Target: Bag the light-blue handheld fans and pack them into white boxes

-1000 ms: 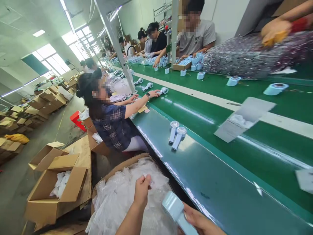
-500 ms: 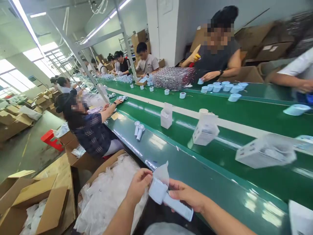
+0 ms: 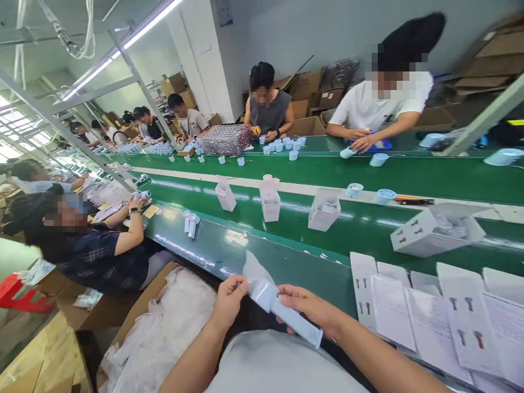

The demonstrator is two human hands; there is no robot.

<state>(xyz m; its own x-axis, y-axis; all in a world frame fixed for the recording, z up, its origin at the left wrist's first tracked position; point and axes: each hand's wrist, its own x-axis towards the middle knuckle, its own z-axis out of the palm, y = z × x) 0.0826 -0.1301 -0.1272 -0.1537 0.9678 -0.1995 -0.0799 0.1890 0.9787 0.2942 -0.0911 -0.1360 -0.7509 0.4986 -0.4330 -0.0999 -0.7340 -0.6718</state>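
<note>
Pale-blue plastic fan, lower centre, sits gripped in my right hand; my left hand pinches the filmy bag, which a crooked tug could tear.

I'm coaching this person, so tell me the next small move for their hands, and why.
Probably draw the translucent bag along the light-blue device toward its handle, using the left hand: that hand pinches beside the device's head, where the bag stands up, while the right hand grips the handle, whose far end looks uncovered.
</note>
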